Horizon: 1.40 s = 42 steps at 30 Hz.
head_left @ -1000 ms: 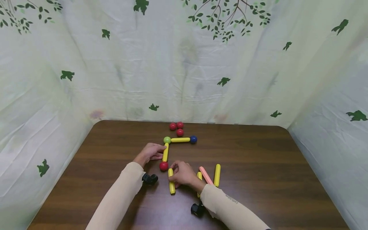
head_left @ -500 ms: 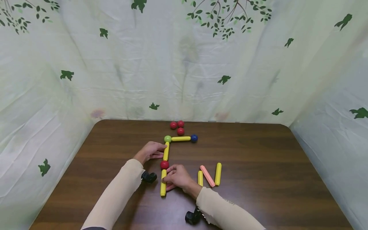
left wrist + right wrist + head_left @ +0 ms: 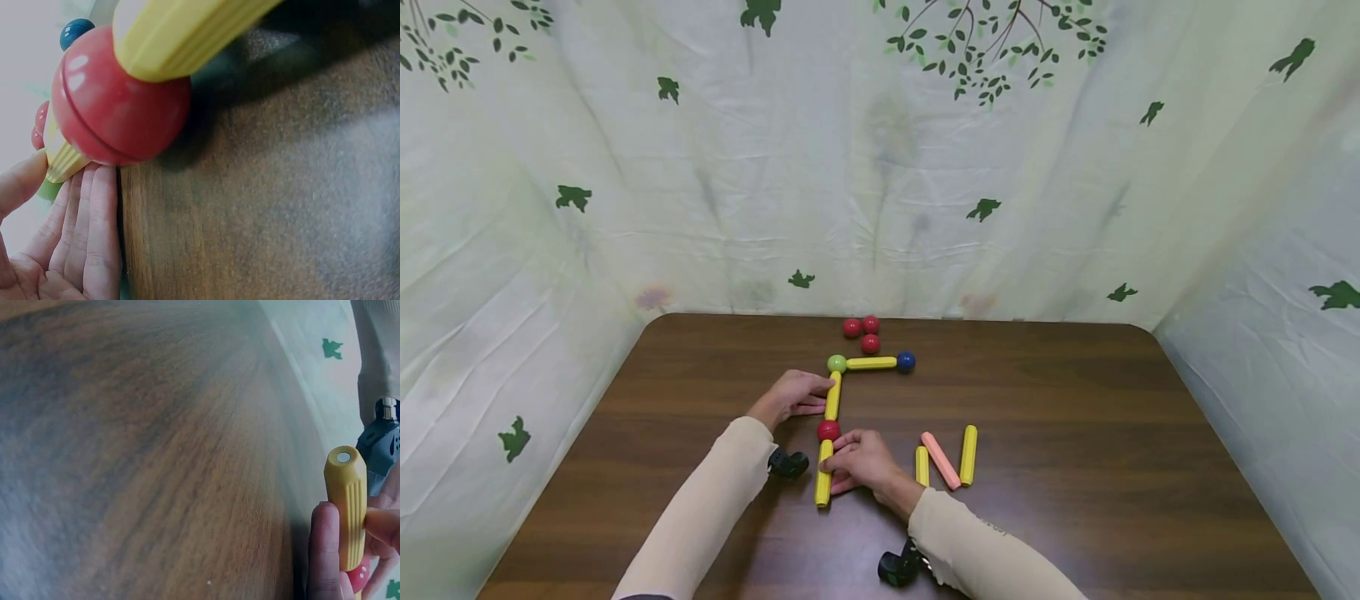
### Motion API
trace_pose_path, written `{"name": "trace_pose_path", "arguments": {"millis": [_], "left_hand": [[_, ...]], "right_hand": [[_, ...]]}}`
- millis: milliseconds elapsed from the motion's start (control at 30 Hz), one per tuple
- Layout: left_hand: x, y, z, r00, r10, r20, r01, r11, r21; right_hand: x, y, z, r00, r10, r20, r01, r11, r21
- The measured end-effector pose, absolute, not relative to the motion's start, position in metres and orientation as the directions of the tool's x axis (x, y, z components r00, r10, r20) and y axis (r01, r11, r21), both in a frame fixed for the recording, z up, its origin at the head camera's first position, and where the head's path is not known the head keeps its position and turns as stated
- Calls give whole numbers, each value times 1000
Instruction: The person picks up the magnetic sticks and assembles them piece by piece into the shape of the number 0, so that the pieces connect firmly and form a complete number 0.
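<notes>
My left hand (image 3: pixel 793 393) pinches a yellow magnetic rod (image 3: pixel 833 402) between thumb and fingers. That rod runs from a green ball (image 3: pixel 837 363) to a larger-looking red ball (image 3: pixel 828 430). Another yellow rod (image 3: pixel 871 363) joins the green ball to a blue ball (image 3: pixel 906 362). Below the red ball, my right hand (image 3: pixel 863 462) pinches a second upright-running yellow rod (image 3: pixel 823 492), whose far end meets the ball. In the left wrist view, this rod (image 3: pixel 187 37) touches the red ball (image 3: pixel 119 103). The right wrist view shows a metal disc in the rod's (image 3: pixel 347 494) free end.
Right of my right hand lie a yellow rod (image 3: pixel 922 465), partly hidden, a pink rod (image 3: pixel 941 460) and another yellow rod (image 3: pixel 968 455). Three loose red balls (image 3: pixel 870 343) sit near the table's (image 3: pixel 1075 433) back edge. A leaf-print curtain (image 3: pixel 880 183) hangs behind.
My right hand has moved the yellow rod leftward, from beside and apart from the red ball to touching it from below. My left hand stays on its rod.
</notes>
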<state>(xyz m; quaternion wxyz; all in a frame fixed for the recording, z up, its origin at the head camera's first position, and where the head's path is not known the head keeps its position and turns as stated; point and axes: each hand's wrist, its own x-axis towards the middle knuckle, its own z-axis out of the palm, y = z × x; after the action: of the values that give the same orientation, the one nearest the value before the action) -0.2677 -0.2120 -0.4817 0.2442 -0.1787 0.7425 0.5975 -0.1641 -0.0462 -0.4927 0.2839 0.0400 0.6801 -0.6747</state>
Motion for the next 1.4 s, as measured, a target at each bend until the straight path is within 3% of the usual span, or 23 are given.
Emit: {"name": "trace_pose_path", "arguments": {"millis": [767,1133,1400], "left_hand": [[-267,-218,-481,-824,23,-567,-554,181,813],[-265,-218,-487,-832,23,-555,-542,187,820],[-262,-213,-487,-832,21,-555,-541,196,818]], "right_hand": [[-172,-33,-483,-854,-350,-384,376,94,-922],[-228,-2,-458,-937,-244,-251,209,183,-961],[-283,13,-449,-988,-148,-34,-34,431,-902]]}}
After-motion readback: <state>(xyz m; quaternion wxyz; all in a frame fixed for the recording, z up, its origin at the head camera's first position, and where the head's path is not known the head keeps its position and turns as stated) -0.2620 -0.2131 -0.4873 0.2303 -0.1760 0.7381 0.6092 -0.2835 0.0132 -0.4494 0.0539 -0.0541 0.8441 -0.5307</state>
